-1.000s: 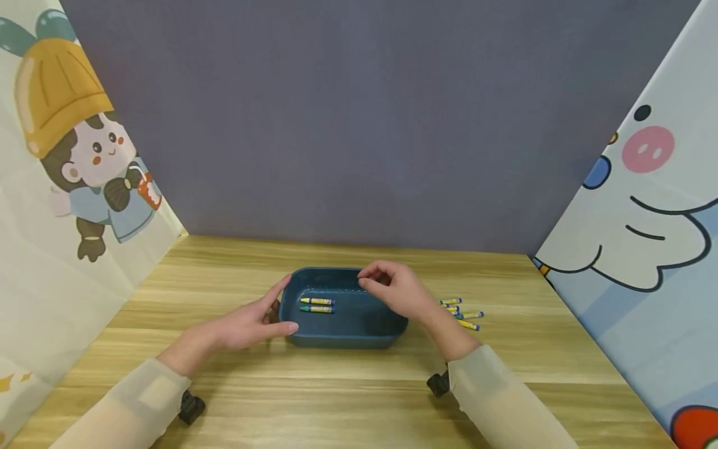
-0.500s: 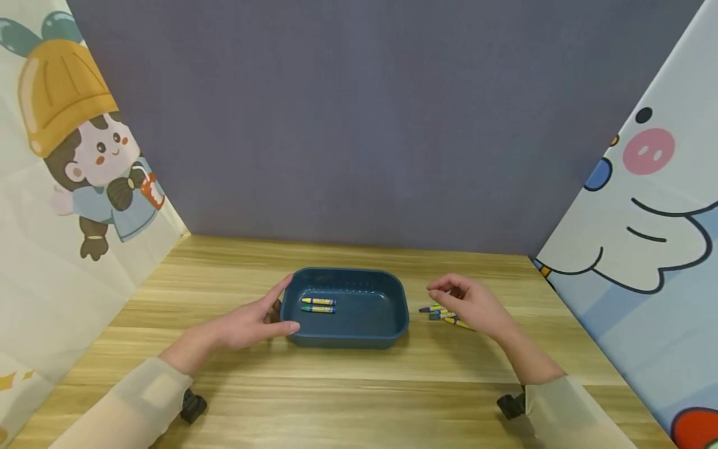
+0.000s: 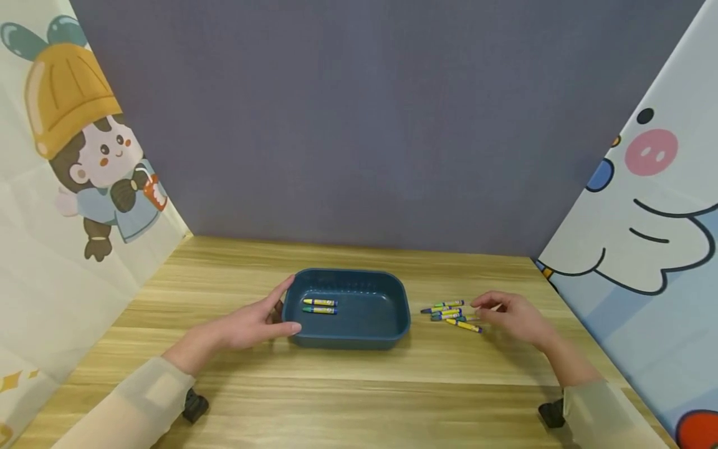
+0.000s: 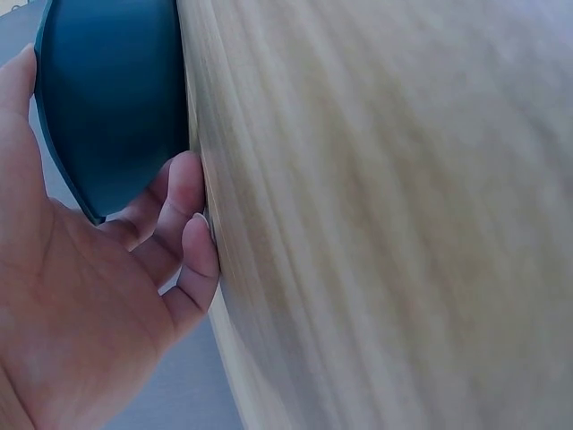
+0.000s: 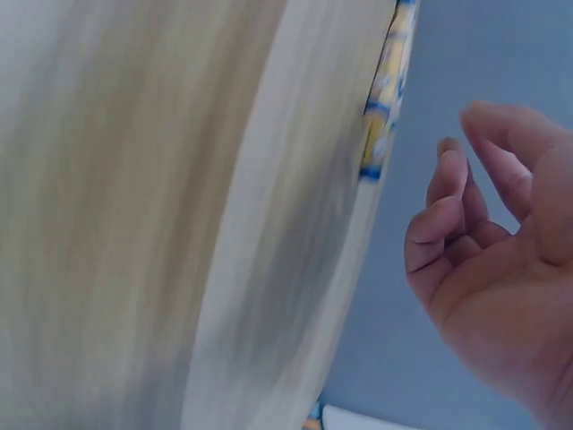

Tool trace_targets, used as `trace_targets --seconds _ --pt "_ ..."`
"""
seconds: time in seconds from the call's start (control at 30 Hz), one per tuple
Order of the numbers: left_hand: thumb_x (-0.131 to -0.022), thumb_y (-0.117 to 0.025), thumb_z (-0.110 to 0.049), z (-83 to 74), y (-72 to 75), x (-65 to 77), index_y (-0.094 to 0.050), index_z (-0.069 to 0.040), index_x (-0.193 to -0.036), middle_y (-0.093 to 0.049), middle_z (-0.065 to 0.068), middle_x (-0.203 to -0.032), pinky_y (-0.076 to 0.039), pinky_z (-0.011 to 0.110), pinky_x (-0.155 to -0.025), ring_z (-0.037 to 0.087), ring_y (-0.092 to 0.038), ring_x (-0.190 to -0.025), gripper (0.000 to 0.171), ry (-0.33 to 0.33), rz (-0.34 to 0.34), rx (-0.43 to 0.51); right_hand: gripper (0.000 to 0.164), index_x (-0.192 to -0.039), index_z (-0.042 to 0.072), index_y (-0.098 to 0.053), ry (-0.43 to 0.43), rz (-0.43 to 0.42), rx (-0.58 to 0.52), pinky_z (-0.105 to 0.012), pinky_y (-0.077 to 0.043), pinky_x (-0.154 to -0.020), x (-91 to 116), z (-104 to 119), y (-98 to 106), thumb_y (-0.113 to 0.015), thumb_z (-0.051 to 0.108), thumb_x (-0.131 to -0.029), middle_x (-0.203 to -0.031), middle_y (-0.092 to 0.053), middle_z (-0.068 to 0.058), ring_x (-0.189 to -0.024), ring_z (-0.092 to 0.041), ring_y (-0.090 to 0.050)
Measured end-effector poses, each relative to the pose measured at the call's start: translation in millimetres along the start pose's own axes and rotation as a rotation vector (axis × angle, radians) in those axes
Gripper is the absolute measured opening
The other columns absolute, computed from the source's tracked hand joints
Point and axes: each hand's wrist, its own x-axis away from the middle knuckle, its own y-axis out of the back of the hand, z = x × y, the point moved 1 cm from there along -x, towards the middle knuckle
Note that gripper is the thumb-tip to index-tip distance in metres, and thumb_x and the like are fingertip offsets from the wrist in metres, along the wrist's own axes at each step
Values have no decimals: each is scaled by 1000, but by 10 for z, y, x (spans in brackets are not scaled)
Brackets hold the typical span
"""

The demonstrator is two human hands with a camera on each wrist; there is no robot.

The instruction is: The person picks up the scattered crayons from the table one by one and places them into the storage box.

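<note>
A dark blue rectangular tray (image 3: 364, 315) sits on the wooden table. Inside it, toward the left, lie a yellow crayon (image 3: 320, 302) and a green crayon (image 3: 320, 310) side by side. My left hand (image 3: 252, 323) holds the tray's left end, thumb on the near rim; in the left wrist view curled fingers (image 4: 183, 188) come around the tray's corner. Right of the tray, several wrapped crayons (image 3: 447, 311) lie in a loose pile. My right hand (image 3: 515, 318) hovers at the pile's right side, fingers loosely bent. The right wrist view shows nothing between thumb and fingers (image 5: 448, 179), above the crayons.
A grey panel (image 3: 359, 125) closes off the far edge of the wooden table (image 3: 359, 393). Printed cartoon panels stand on the left (image 3: 33, 249) and right (image 3: 628, 312). A black wrist camera (image 3: 195, 406) hangs under the left sleeve.
My right hand has moved from over the tray's right end, across the crayon pile, to its right side and lower. The left hand stays at the tray; both crayons inside lie unchanged.
</note>
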Motion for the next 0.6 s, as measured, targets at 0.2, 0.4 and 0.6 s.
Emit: trace_targets --seconds 0.2,0.4,0.6 --pt "-104 -73 -53 8 -5 11 6 -35 -177 -64 9 -118 -53 38 -86 22 -64 -99 109 -2 1 8 26 -127 6 -76 -40 71 -2 -31 -56 -78 -45 -172 74 -75 16 -104 -121 -74 -15 -104 -21 -67" --pt "-104 -73 -54 8 -4 12 6 -37 -177 -63 9 -120 -54 38 -84 22 -63 -99 109 1 3 9 31 -130 4 -76 -85 143 -28 -32 -54 -73 -89 -277 55 -79 15 -101 -120 -74 -15 -100 -21 -65" --pt "-104 -73 -54 10 -2 13 6 -37 -177 -63 8 -119 -53 37 -86 22 -63 -99 109 -2 3 3 31 -131 4 -76 -93 155 -1 -31 -51 -74 -137 -332 32 -78 15 -102 -119 -74 -13 -100 -21 -63"
